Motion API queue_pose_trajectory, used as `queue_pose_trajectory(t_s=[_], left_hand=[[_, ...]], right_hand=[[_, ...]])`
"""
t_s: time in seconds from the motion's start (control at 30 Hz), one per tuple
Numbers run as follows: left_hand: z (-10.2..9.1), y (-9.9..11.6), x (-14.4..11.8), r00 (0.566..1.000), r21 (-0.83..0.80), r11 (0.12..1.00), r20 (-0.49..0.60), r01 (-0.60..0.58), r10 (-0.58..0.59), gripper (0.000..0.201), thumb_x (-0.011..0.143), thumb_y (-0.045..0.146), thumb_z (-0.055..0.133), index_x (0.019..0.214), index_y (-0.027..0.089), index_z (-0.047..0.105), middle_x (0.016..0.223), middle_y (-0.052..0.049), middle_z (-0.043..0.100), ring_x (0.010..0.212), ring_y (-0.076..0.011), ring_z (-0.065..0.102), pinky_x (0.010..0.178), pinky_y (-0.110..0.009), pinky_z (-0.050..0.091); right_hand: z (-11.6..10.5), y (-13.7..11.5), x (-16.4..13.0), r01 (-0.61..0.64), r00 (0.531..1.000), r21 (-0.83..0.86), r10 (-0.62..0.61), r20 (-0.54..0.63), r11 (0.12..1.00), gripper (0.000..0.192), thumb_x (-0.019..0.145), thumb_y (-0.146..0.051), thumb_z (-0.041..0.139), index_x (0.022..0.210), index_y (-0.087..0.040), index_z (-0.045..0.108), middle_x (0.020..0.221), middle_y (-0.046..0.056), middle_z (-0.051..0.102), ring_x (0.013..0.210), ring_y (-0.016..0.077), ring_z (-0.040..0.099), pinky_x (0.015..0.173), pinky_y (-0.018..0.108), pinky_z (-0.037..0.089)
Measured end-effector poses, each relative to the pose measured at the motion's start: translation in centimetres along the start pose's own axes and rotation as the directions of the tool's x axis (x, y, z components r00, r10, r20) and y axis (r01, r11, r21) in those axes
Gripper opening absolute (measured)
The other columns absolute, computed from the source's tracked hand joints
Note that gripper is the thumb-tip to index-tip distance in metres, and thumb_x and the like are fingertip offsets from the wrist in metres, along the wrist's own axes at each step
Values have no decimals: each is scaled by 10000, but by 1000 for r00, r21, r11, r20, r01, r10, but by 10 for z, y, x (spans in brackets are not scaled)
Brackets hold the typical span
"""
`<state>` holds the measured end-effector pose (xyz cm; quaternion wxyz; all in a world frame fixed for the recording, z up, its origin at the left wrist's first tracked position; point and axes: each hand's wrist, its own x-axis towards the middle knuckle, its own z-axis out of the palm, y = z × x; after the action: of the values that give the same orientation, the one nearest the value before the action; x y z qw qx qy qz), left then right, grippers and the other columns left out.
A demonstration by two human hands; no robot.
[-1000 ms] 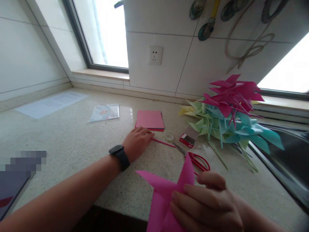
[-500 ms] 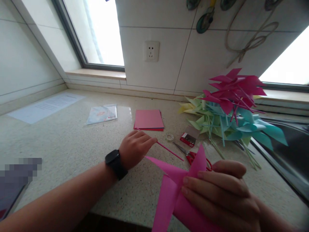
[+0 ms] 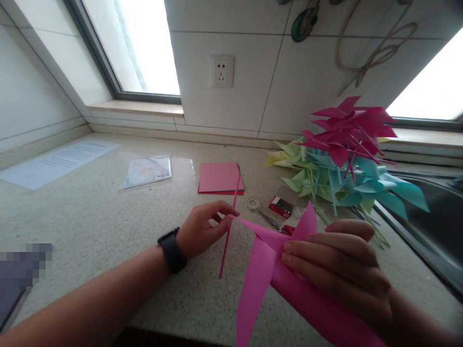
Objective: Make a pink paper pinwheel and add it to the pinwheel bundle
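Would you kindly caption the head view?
Left hand pinches a pink stick; right hand holds a pink paper pinwheel.

Both forearms bare, no sleeves; black smartwatch (image 3: pixel 172 250) with dark band on left wrist, 8 o'clock

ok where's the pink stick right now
In the head view the pink stick is pinched in the left hand, standing nearly upright above the counter, just left of the pink pinwheel the right hand holds.

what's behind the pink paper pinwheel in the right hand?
Behind the folded pink paper pinwheel held by the right hand, red-handled scissors lie on the speckled stone counter. Only the blades and a bit of handle show; the rest is covered.
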<state>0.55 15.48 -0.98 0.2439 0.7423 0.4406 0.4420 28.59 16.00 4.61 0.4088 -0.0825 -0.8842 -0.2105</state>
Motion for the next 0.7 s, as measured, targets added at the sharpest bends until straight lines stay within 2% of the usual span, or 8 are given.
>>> queue_pose_trajectory(t_s=[0.17, 0.23, 0.3, 0.4, 0.47, 0.6, 0.7], left_hand=[[2, -2, 4, 991, -348, 929, 2, 128, -136, 138, 960, 292, 572, 964, 158, 608, 916, -100, 769, 738, -157, 721, 590, -247, 568], [2, -2, 5, 987, -437, 887, 18, 149, -157, 135, 955, 298, 583, 993, 170, 566, 920, -97, 768, 711, -150, 716, 574, -245, 563], [1, -1, 6, 980, -549, 814, 54, 191, -193, 167, 933, 298, 623, 1017, 187, 531, 927, -84, 766, 691, -141, 706, 568, -240, 552], [0, 3, 5, 959, -707, 658, 110, 259, -260, 234, 895, 267, 683, 1031, 207, 502, 916, -50, 757, 675, -120, 686, 561, -216, 524], [0, 5, 5, 953, -746, 609, 113, 269, -281, 255, 887, 245, 690, 1039, 215, 487, 882, -28, 745, 650, -110, 670, 539, -199, 499], [1, 6, 6, 952, -751, 603, 109, 267, -285, 311, 864, 233, 703, 1076, 224, 476, 793, 9, 702, 612, -113, 650, 498, -191, 464], [1, 3, 5, 949, -748, 607, 103, 271, -297, 309, 867, 219, 684, 1113, 222, 496, 774, 24, 681, 615, -106, 640, 531, -201, 477]], right_hand=[[-12, -9, 3, -106, 980, -6, 106, 167, 994, 322, 1018, -190, 401, 1072, -270, 708, 964, 2, 760, 912, 178, 637, 805, 367, 500], [-14, -11, 3, -138, 974, -9, 137, 179, 990, 316, 1018, -190, 407, 1085, -275, 704, 973, 0, 761, 918, 180, 640, 817, 367, 504], [-15, -12, 3, -145, 976, -3, 143, 164, 989, 317, 1024, -196, 403, 1080, -277, 704, 970, -2, 761, 913, 178, 642, 826, 364, 504], [-15, -12, 3, -148, 974, 8, 144, 175, 989, 323, 1034, -198, 393, 1068, -267, 707, 972, 1, 762, 912, 171, 644, 826, 360, 499], [-15, -11, 3, -140, 973, 7, 136, 185, 990, 320, 1034, -192, 395, 1067, -259, 707, 979, 8, 762, 919, 171, 645, 820, 360, 495], [-16, -9, 3, -115, 975, 2, 112, 191, 993, 326, 1032, -192, 392, 1072, -273, 705, 977, 7, 761, 923, 174, 645, 818, 361, 494], [-16, -7, 2, -123, 973, -5, 122, 196, 992, 316, 1031, -210, 400, 1077, -284, 704, 977, 5, 763, 917, 178, 649, 822, 365, 499]])
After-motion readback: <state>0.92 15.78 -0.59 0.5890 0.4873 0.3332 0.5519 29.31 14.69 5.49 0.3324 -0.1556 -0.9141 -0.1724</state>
